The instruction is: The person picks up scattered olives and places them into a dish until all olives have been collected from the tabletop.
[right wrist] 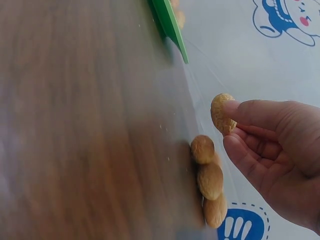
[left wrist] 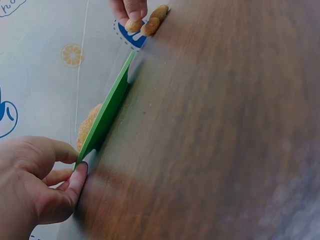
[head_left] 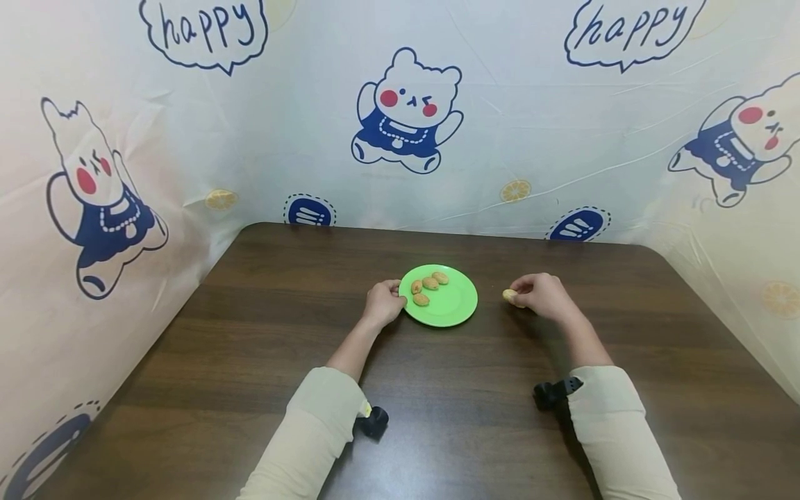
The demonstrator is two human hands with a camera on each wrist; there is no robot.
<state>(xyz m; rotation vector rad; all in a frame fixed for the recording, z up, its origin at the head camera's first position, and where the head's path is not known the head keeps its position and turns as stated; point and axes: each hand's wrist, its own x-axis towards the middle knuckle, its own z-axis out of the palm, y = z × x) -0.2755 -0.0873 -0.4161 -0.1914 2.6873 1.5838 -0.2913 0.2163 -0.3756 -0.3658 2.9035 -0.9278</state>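
Observation:
A green plate [head_left: 451, 305] sits near the middle of the table with several peanuts in their shells [head_left: 430, 283] on its left half. My left hand [head_left: 384, 304] pinches its left rim between thumb and fingers, as the left wrist view shows side-on. To the right of the plate, my right hand [head_left: 542, 294] holds one peanut [right wrist: 223, 113] between thumb and fingertips. In the right wrist view that peanut is just above other peanuts [right wrist: 210, 181] lying on the table. The right hand hides most of those in the head view.
A dark brown wooden table [head_left: 462, 417] carries everything. Behind it and at both sides hangs a pale curtain [head_left: 281, 125] printed with cartoon bears. Dark wrist cameras [head_left: 553, 394] are fixed at both light sleeves [head_left: 312, 430].

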